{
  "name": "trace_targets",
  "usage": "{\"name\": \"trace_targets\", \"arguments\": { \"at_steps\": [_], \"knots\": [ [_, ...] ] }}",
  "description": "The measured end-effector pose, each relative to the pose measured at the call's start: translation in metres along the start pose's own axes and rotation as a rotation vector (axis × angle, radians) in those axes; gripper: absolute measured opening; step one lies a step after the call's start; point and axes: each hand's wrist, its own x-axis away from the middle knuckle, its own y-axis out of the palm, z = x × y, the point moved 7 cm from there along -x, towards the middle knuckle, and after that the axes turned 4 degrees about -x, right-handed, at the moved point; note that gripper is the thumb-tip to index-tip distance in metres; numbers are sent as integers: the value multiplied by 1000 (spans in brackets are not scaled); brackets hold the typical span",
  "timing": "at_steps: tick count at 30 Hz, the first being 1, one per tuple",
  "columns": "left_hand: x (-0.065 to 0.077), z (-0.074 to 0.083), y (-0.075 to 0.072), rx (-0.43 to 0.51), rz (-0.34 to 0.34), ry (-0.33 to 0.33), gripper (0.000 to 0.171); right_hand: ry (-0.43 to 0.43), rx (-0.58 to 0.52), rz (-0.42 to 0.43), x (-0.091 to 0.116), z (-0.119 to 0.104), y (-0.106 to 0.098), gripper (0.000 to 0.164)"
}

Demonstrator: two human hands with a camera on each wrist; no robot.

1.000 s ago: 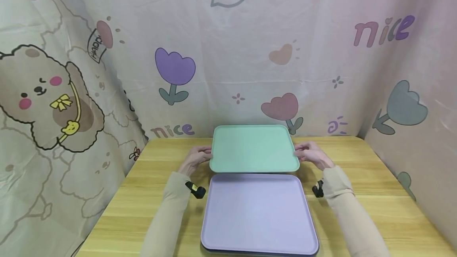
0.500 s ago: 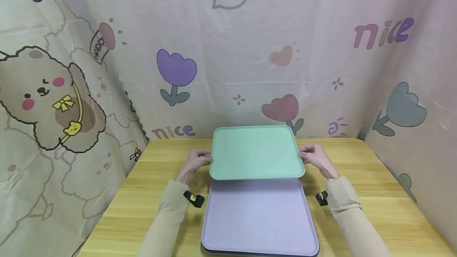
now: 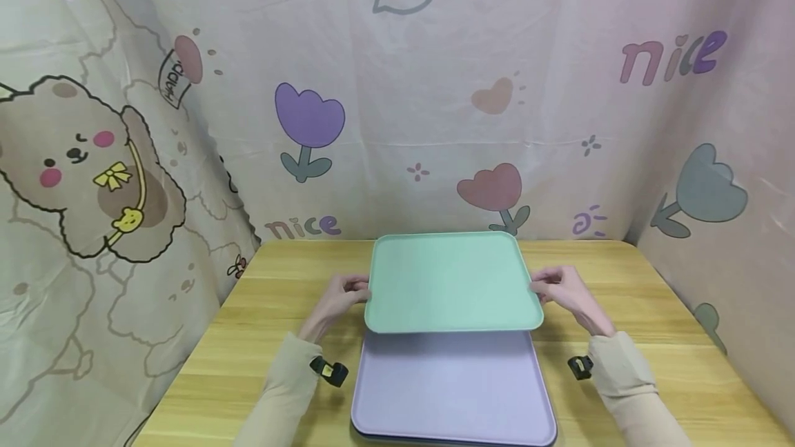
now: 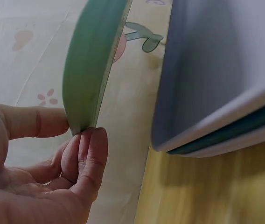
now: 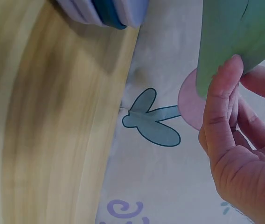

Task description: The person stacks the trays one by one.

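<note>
A mint-green tray [image 3: 453,281] is held up off the table between both hands. My left hand [image 3: 340,299] pinches its left edge, thumb on one face and fingers on the other, as the left wrist view shows. On the opposite edge my right hand [image 3: 562,288] pinches the same way. Below and nearer me lies a lavender tray [image 3: 456,392], its far part covered by the green one. In the left wrist view a dark teal layer [image 4: 226,128] shows between lighter ones, so the lavender tray tops a stack.
The stack sits on a wooden table [image 3: 211,364], with bare wood to its left and right. A printed cloth [image 3: 397,123] hangs behind the table's far edge, and more cloth [image 3: 93,330] hangs along the left side.
The green tray has come nearer to me, held in both hands, and now overlaps the far part of the lavender tray. Both forearms have drawn back with it. The lavender tray stays put.
</note>
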Motion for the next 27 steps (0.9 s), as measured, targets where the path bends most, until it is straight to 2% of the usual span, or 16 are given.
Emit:
{"name": "trace_targets", "arguments": {
  "at_steps": [9, 18, 27],
  "knots": [
    [23, 0, 10, -61, -40, 26, 41, 30, 0, -69, 26, 7, 3, 40],
    [42, -4, 18, -148, -118, 75, 39, 51, 30, -59, 42, 18, 4, 31],
    [49, -15, 16, -176, -90, 66, 29, 54, -38, -172, 50, 31, 17, 27]
  ]
}}
